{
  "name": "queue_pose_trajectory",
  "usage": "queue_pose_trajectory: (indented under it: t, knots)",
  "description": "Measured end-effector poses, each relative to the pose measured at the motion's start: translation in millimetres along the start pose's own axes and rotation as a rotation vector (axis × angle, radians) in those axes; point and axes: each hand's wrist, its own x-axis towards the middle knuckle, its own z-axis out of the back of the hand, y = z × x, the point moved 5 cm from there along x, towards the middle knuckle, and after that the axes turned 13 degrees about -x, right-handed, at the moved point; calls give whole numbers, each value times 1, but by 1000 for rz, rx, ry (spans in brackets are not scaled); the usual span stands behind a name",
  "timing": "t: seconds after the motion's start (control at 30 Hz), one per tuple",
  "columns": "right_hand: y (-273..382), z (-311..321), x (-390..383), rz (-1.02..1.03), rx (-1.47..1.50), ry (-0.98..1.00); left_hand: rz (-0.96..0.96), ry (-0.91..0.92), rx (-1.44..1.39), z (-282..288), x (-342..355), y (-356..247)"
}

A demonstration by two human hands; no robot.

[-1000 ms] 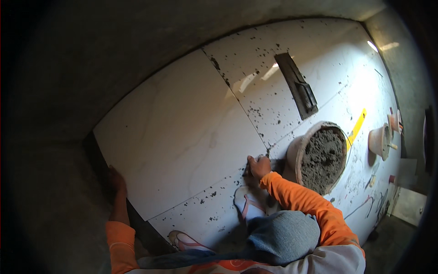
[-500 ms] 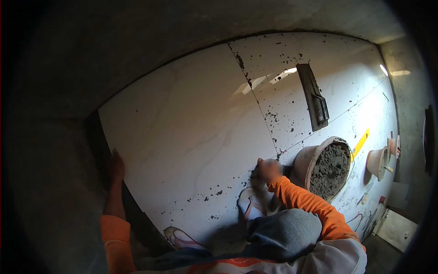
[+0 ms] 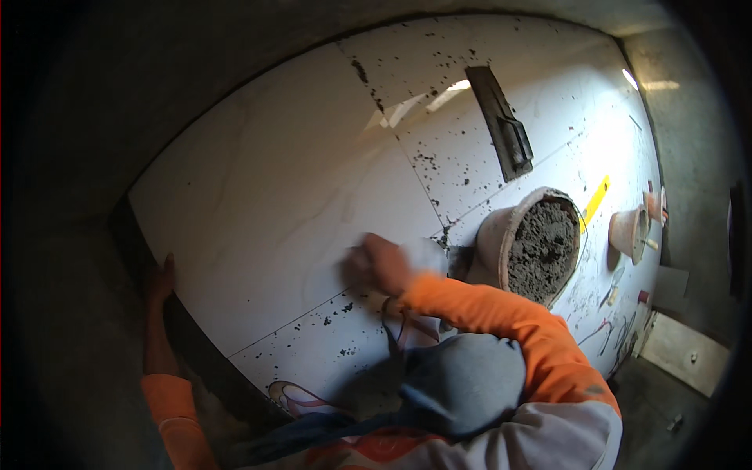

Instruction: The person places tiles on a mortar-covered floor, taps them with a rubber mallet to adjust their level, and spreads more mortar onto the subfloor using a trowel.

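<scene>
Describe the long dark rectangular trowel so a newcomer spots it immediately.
On the glossy white tiled floor, find the round pale bucket of grey mortar. Above it in the picture lies the trowel. Unlike the slim yellow bar, it's dark, with a raised handle.

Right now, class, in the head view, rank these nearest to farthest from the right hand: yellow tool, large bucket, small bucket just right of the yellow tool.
1. Large bucket, right of the right hand.
2. Yellow tool, past the large bucket's right rim.
3. Small bucket, farther right.
</scene>
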Motion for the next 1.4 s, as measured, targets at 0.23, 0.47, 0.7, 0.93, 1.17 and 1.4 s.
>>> queue_pose_trajectory:
  t: [0.23, 0.47, 0.7, 0.93, 1.17, 1.4]
  knots:
    - [210, 5, 33, 1025, 225, -442, 48, 49, -124, -30, 3, 3]
    - [22, 11, 117, 96, -677, -122, -21, -70, 52, -50, 9, 0]
    - [130, -21, 90, 578, 20, -301, 64, -15, 165, -58, 4, -6]
    - [-14, 41, 170, 79, -717, -171, 43, -219, 63, -71, -32, -1]
    - [-100, 109, 239, -346, -701, -622, 12, -728, -26, -125, -69, -57]
    - [29, 38, 226, 512, -474, -71, -464, -540, -63, -117, -123, -245]
